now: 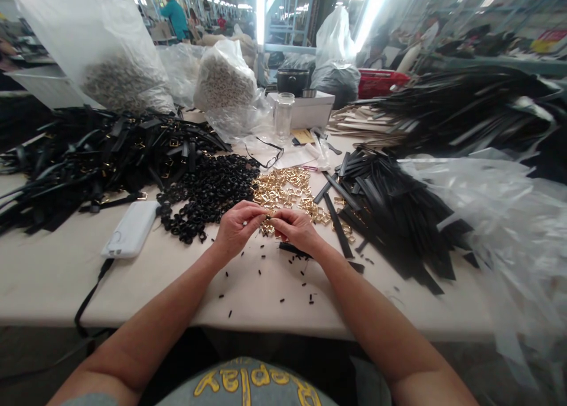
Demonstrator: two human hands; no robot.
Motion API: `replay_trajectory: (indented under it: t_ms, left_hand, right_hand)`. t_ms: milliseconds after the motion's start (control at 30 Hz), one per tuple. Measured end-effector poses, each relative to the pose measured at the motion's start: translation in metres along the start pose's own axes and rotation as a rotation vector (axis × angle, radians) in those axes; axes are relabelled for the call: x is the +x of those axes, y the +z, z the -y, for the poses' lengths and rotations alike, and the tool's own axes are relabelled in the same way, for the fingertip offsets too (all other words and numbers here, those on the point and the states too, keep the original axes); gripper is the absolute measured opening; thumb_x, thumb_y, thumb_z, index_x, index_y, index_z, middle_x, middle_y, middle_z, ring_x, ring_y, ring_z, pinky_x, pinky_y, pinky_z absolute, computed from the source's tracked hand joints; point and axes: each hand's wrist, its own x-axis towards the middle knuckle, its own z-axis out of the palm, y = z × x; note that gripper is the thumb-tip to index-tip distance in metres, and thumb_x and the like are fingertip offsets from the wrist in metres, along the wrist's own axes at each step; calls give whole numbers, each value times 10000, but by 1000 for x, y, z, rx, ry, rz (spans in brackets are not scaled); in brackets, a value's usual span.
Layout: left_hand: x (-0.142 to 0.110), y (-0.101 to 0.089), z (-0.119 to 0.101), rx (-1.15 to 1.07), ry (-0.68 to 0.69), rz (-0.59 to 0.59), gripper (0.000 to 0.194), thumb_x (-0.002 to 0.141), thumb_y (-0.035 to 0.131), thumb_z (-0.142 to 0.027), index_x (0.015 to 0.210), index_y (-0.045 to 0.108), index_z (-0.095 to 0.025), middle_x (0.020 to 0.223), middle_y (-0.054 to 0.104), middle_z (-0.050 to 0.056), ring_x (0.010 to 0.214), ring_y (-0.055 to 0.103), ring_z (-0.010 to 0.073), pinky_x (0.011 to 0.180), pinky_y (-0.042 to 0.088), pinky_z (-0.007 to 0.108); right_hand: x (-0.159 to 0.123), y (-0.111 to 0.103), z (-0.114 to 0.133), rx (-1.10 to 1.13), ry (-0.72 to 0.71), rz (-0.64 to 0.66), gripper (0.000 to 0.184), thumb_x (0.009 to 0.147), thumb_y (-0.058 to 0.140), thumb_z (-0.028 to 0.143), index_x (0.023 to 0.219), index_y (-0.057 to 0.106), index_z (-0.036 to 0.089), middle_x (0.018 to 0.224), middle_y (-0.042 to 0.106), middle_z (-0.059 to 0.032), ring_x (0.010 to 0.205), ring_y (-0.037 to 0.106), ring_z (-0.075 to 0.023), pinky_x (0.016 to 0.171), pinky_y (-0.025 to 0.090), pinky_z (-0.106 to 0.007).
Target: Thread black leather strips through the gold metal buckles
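Note:
My left hand (239, 226) and my right hand (296, 229) meet fingertip to fingertip above the table, both closed in a pinch. What they pinch is small and mostly covered by the fingers; I cannot make it out. Under my right hand shows a short black strap (292, 250); whether it is held or lies on the table I cannot tell. Just beyond the hands lies a pile of gold buckles (283, 185). To its left is a heap of small black loops (208, 193). Several tiny black pieces (260, 272) are scattered on the table in front of me.
Black straps with gold buckles (110, 146) are heaped at left, near a white power bank (132, 229) with a cable. Plain black strips (394, 211) and plastic sheeting (509, 211) lie at right. Behind are eyeglasses (268, 158), a clear jar (284, 114) and filled bags (225, 78).

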Motion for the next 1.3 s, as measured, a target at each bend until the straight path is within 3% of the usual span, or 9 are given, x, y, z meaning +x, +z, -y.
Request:
replay_trajectory:
  t_ms: [300, 400, 567, 667, 833, 1000, 1133, 1300]
  left_hand:
    - [5, -12, 6, 121, 31, 114, 94, 782, 718, -286, 843, 778, -246, 809, 698, 43, 698, 598, 159, 654, 456, 254]
    - [5, -13, 9, 142, 14, 104, 73, 763, 728, -277, 804, 772, -236, 769, 692, 38, 668, 583, 147, 630, 449, 244]
    - [7, -13, 14, -119, -305, 12, 236, 682, 794, -382, 774, 725, -176, 662, 673, 28, 568, 573, 133, 552, 462, 244]
    - [8, -10, 15, -274, -454, -12, 319, 649, 815, -422, 727, 670, -149, 695, 686, 42, 638, 645, 155, 594, 507, 252]
    - [7, -3, 15, -390, -561, -5, 344, 606, 833, -390, 727, 619, -149, 716, 683, 33, 679, 692, 183, 560, 518, 238]
    - [4, 3, 14, -329, -494, 40, 297, 619, 813, -350, 758, 638, -155, 670, 670, 4, 589, 641, 131, 556, 530, 238]
    - [2, 4, 13, -303, -434, 38, 276, 634, 810, -338, 780, 662, -157, 687, 686, 11, 601, 645, 138, 555, 532, 240]
    - [5, -4, 9, -577, -558, 13, 284, 610, 863, -300, 764, 684, -142, 787, 719, 38, 686, 686, 135, 617, 551, 203]
  right_hand:
    - [0, -2, 8, 78, 130, 104, 349, 748, 696, 474, 669, 565, 160, 519, 520, 51, 408, 403, -42, 394, 303, -163]
    - [1, -5, 13, 138, 156, 124, 371, 734, 701, 503, 672, 553, 169, 499, 501, 58, 401, 372, -43, 391, 286, -169]
    - [1, -12, 14, 114, 81, 30, 388, 753, 693, 529, 684, 546, 177, 512, 492, 58, 416, 373, -56, 403, 300, -187]
    - [1, -10, 11, -49, -43, -83, 327, 795, 660, 490, 716, 580, 182, 534, 505, 46, 439, 403, -77, 428, 321, -209]
    - [-2, -2, 8, -548, -348, -225, 190, 869, 618, 337, 744, 634, 196, 631, 572, 11, 569, 479, -112, 573, 355, -243]
    - [-2, -1, 5, -797, -382, -176, 173, 907, 606, 333, 793, 645, 209, 739, 646, -18, 653, 551, -139, 621, 346, -250]
    - [-3, -2, 4, -877, -396, -196, 191, 920, 591, 347, 802, 642, 207, 739, 648, -22, 650, 556, -143, 610, 335, -251]
    - [-3, -3, 6, -791, -385, -271, 163, 917, 587, 328, 836, 647, 200, 730, 645, -17, 640, 562, -137, 611, 364, -244]
